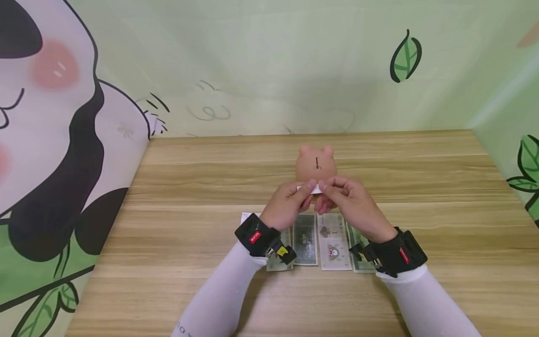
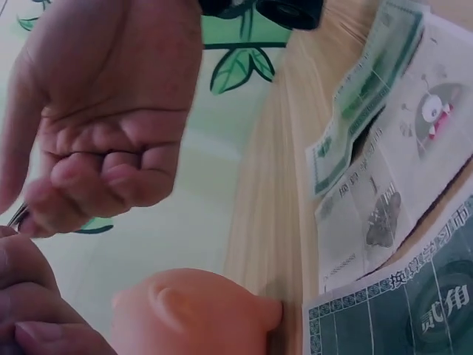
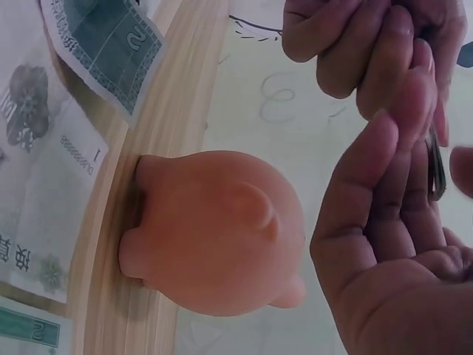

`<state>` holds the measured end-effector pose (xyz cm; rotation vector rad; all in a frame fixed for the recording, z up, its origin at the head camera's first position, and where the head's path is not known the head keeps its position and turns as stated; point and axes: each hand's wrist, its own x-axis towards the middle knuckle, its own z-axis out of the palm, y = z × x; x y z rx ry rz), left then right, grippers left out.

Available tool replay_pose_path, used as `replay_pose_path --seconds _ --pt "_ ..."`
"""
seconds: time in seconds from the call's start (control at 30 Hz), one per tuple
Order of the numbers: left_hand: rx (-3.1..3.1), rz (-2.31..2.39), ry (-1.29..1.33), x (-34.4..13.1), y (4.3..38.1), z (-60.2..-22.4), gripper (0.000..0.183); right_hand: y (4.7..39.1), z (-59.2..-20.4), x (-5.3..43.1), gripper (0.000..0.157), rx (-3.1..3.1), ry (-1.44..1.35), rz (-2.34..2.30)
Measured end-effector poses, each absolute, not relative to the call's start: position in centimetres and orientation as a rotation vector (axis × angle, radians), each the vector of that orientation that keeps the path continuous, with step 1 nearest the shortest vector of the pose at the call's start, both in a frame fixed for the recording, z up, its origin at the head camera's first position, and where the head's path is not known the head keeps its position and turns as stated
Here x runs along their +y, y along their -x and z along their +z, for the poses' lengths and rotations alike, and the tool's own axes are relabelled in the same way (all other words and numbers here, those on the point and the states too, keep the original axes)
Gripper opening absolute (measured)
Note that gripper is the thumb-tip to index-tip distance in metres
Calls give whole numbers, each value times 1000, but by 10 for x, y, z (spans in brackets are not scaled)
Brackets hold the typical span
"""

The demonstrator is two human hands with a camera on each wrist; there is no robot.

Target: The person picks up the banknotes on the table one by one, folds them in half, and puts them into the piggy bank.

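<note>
Head view puts one wall [image 1: 269, 70] across the top, a panda [image 1: 54, 150] printed down its left side. One table [image 1: 185, 234] lies below; its back edge crosses the middle of the frame, its right edge slants to the lower right, and I have open wood to either side. My two sleeves [image 1: 223, 295] rise from the bottom edge. My left hand [image 1: 286, 208] and right hand [image 1: 358, 208] come near each other just right of centre, and two black wristbands [image 1: 402, 252] sit behind them. One pig [image 1: 305, 171] stands just beyond my fingers, one slot in its back, with wood between it and the back edge. At least four notes [image 1: 334, 243] lie side by side at lower centre; my left arm hides part, so I cannot count exactly. Smallest, one white slip [image 1: 316, 189] is pinched at each end by my thumbs and fingers, above the table, apart from the pig.
</note>
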<state>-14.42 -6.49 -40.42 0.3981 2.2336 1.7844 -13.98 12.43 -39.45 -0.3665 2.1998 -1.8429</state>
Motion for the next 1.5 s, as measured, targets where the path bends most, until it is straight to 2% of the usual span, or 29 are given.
replay_pose_path --seconds 0.17,0.33,0.53,0.97,1.17,1.5 --pt "2173 1825 -407 -65 144 -403 53 139 -396 124 42 2238 356 -1827" --pt "2181 1806 -412 -65 144 -402 58 137 -395 125 41 2275 309 -1889" --pt "2219 1798 -390 -67 144 -402 53 137 -393 125 40 2293 268 -1936" --pt "2205 1809 -388 -67 141 -402 57 137 -395 123 48 2209 340 -1877" --pt "2164 1846 -418 -62 141 -403 55 133 -392 122 47 2207 376 -1914" --pt "2134 1791 -528 -55 139 -405 63 131 -395 116 45 2173 436 -1993"
